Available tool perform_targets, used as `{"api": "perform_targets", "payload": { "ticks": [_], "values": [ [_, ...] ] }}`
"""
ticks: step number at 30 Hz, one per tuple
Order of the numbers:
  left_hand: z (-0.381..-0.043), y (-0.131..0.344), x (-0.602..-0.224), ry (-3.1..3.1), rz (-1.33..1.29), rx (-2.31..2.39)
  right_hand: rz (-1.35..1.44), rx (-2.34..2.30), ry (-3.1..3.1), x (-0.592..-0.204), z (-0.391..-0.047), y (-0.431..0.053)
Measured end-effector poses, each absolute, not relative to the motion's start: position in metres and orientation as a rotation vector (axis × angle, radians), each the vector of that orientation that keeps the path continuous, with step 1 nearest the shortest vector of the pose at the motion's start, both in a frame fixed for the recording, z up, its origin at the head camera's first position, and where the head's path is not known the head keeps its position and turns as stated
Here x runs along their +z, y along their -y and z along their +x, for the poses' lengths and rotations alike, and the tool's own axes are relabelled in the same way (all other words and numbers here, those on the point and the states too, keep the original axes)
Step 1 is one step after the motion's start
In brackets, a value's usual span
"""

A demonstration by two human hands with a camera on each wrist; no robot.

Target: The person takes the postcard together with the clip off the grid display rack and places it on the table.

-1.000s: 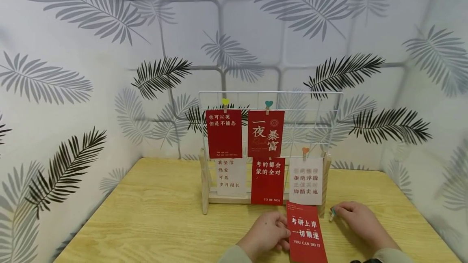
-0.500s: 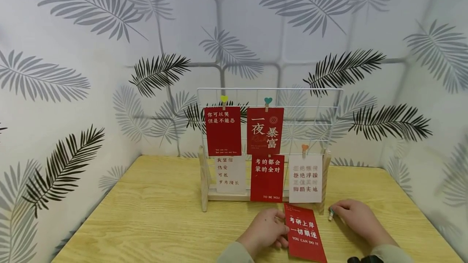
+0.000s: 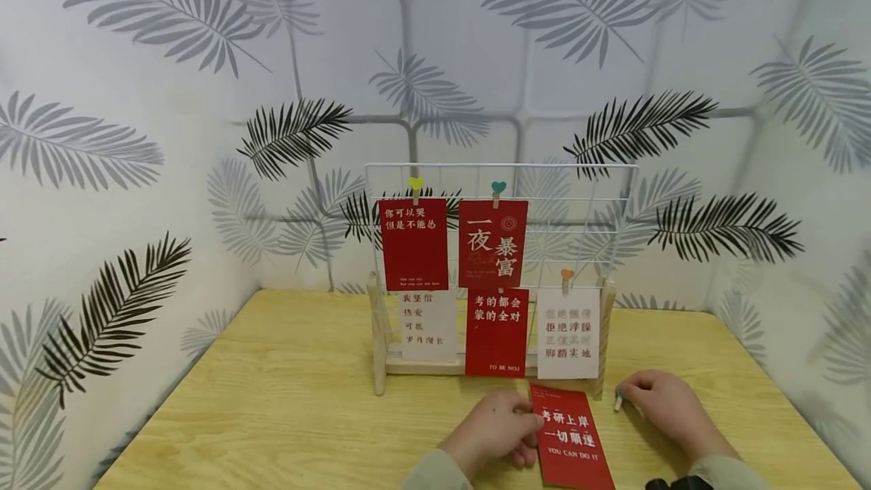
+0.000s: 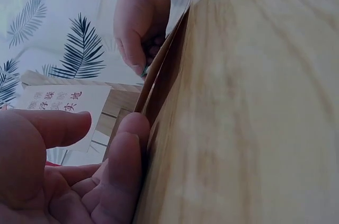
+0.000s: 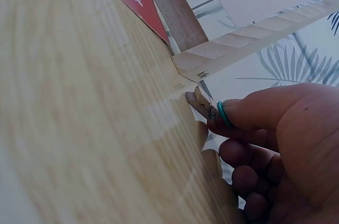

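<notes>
In the head view a red card point(image 3: 570, 437) with white lettering lies on the table in front of the rack. My left hand point(image 3: 495, 429) is at the card's left side, its thumb over the edge. The left wrist view shows a gap between the thumb point(image 4: 66, 128) and the fingers point(image 4: 130, 144), with a fingertip right at the card edge point(image 4: 161, 70). To the right of the card, my right hand point(image 3: 663, 403) pinches a small wooden clothespin point(image 5: 200, 103) with a teal top between thumb and forefinger, close over the table.
A white wire grid rack point(image 3: 565, 240) on wooden feet stands behind the hands. Several red and white cards hang on it, such as a red card point(image 3: 415, 248) under a yellow heart clip point(image 3: 416, 184) and a white card point(image 3: 568, 335) under an orange one. Leaf-patterned covering backs the table.
The red card has shifted slightly away from the rack, toward me, and the left thumb now overlaps its edge. The right hand keeps its pinch on the clothespin. The head view has tilted slightly.
</notes>
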State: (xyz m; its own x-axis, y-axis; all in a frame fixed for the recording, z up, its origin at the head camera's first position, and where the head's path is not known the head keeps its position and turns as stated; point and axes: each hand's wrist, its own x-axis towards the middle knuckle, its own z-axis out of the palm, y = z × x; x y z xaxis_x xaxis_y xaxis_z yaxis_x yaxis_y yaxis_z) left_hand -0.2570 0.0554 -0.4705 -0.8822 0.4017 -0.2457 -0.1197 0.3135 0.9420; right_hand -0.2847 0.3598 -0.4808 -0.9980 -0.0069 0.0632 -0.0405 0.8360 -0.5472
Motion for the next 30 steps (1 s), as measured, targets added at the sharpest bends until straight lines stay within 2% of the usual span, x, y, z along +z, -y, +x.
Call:
{"api": "perform_targets", "payload": {
  "ticks": [23,30],
  "values": [
    [-0.256,-0.051,-0.47,-2.122,0.33,1.595,-0.053,0.954,2.965,-0.481,-0.28,-0.36],
    [-0.258,-0.044,-0.453,-2.223,0.349,1.487,-0.074,1.107,2.89,-0.475,-0.277,-0.362]
  ]
}}
